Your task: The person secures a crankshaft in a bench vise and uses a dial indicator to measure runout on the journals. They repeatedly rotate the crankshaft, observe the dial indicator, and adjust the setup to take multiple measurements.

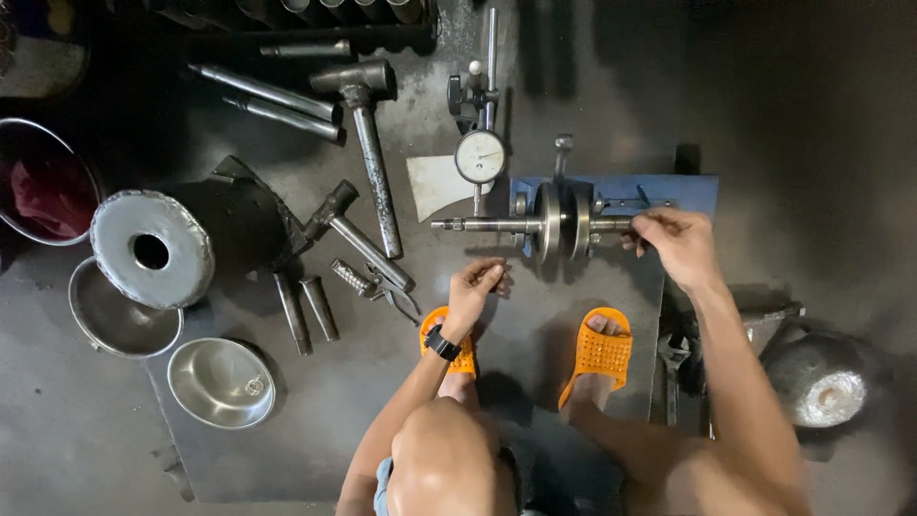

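Note:
A steel crankshaft [554, 224] with two round flywheels lies across a blue stand [693, 191] on the dark floor, its shaft pointing left. My right hand [676, 241] grips the shaft's right end with the fingers curled round it. My left hand [476, 286], wearing a black wristband, hovers just below the left shaft with fingertips pinched together; whether it holds anything small is unclear. A dial gauge [479, 156] on an upright post stands just behind the left shaft.
Two hammers [368, 134] [355, 234], steel rods [267, 100], short pins [306, 311] and pliers [377, 285] lie to the left. A round metal block [153, 248], steel bowls [222, 382] and a red-filled bowl [43, 186] sit further left. My orange sandals [597, 354] rest below the stand.

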